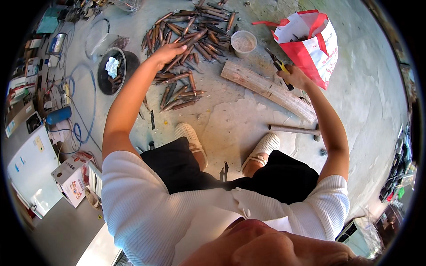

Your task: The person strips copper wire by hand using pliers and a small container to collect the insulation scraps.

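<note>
My left hand reaches to the pile of brown and blackened, pointed, rod-shaped pieces. Its fingers are closed round one thick brown rod-shaped piece, which slants away to the upper right. Over at the right, my right hand grips a pair of pliers with yellow and black handles, their jaws aimed up and left. A thick wooden beam lies on the floor just below and left of the pliers. Close beyond that hand stands a red and white bag with dark bits inside.
A clear tub sits between pile and bag. A hammer lies in front of my right foot. To the left are a black bucket with rods and a pale crumpled piece, a blue hose and a carton.
</note>
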`<action>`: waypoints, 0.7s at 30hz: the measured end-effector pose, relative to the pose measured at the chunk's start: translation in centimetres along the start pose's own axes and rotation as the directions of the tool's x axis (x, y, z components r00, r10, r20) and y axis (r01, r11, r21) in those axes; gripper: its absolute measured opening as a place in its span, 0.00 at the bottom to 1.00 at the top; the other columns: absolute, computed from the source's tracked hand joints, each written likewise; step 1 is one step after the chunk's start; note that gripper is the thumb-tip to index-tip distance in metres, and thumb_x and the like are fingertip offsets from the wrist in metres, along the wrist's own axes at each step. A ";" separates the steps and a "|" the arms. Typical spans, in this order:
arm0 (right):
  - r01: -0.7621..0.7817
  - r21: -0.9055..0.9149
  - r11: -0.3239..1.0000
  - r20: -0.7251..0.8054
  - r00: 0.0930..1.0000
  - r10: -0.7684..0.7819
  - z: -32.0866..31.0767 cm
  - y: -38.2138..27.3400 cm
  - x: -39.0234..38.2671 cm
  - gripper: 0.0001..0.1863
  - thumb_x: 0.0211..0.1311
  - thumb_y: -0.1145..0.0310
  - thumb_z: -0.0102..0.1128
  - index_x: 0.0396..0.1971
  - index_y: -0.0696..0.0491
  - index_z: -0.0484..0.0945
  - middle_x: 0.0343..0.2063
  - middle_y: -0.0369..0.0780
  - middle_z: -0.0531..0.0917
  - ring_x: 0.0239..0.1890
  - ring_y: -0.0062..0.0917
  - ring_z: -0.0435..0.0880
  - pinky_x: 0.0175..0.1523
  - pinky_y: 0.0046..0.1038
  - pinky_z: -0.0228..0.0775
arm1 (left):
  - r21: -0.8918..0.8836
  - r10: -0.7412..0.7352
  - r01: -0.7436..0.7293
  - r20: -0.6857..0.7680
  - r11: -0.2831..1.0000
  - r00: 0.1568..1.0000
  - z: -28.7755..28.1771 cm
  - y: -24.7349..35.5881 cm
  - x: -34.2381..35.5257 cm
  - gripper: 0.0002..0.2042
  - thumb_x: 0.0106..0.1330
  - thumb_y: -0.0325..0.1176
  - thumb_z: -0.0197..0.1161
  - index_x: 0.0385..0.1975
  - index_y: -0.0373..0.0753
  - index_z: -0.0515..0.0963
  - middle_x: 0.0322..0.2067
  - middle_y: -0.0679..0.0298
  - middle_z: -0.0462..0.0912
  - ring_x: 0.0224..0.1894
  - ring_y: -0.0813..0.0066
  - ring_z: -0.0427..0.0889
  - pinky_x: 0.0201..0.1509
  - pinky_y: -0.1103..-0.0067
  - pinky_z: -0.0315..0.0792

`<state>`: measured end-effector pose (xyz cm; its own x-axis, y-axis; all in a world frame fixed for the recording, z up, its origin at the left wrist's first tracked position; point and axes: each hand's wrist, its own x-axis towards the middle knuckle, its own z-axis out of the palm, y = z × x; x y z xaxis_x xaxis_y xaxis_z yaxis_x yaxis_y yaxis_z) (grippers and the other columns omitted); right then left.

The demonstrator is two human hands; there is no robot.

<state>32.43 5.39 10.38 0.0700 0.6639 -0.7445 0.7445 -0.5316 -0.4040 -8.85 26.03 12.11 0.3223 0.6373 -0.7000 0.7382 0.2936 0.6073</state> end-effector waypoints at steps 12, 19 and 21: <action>0.187 0.628 0.755 0.046 0.960 -0.276 5.2 -7.4 -6.9 0.21 0.58 0.63 0.60 0.50 0.55 0.72 0.34 0.35 0.76 0.33 0.19 0.71 0.37 0.22 0.64 | -0.429 0.212 -0.007 0.431 0.903 0.877 7.8 8.0 -6.2 0.13 0.67 0.48 0.56 0.45 0.51 0.75 0.44 0.77 0.80 0.47 0.86 0.72 0.49 0.79 0.61; 0.212 0.499 0.840 0.066 0.958 -0.280 4.9 -8.3 -7.7 0.23 0.58 0.61 0.58 0.52 0.52 0.71 0.30 0.30 0.73 0.30 0.14 0.66 0.32 0.18 0.59 | -0.317 0.360 -0.269 0.274 0.909 0.892 9.6 7.8 -6.0 0.18 0.66 0.44 0.58 0.53 0.46 0.73 0.42 0.74 0.81 0.50 0.82 0.69 0.58 0.77 0.53; 0.186 0.502 0.845 0.087 0.961 -0.263 4.8 -8.6 -7.7 0.25 0.57 0.62 0.58 0.54 0.54 0.69 0.33 0.32 0.74 0.32 0.16 0.67 0.35 0.19 0.60 | -0.287 0.358 -0.280 0.271 0.916 0.894 9.8 8.0 -6.2 0.19 0.66 0.44 0.58 0.55 0.45 0.72 0.42 0.73 0.81 0.50 0.81 0.69 0.60 0.76 0.52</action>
<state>22.33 2.30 17.00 -0.1863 0.7320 -0.6554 0.3083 -0.5898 -0.7464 0.84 17.44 17.61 0.7126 0.4817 -0.5101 0.4158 0.2957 0.8600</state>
